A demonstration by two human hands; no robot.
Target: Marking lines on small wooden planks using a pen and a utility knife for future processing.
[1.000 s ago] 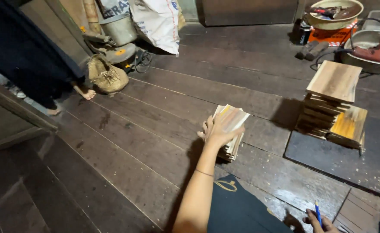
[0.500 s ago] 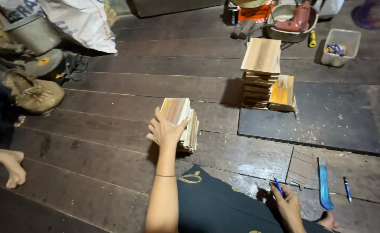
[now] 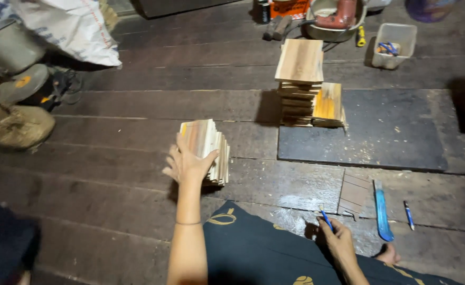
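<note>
My left hand [image 3: 186,162] rests on the near edge of a small stack of thin wooden boards [image 3: 207,149] lying on the dark plank floor, thumb against its side. My right hand [image 3: 338,238] is low at the right, near my dark-clothed knee, holding a blue pen [image 3: 326,218]. A taller stack of wooden boards [image 3: 300,79] stands further back, with a yellowish board [image 3: 329,103] leaning on its right side.
A dark mat [image 3: 380,132] lies right of the tall stack. Near my right hand lie a small wooden panel [image 3: 355,192], a blue flat tool [image 3: 382,210] and another pen [image 3: 409,215]. A white sack [image 3: 68,29], shoes and a clear plastic box [image 3: 394,45] stand behind.
The view has swung left and down, so the stacks sit more to the right. My left hand stays on the small stack; my right hand with the pen has come further into view.
</note>
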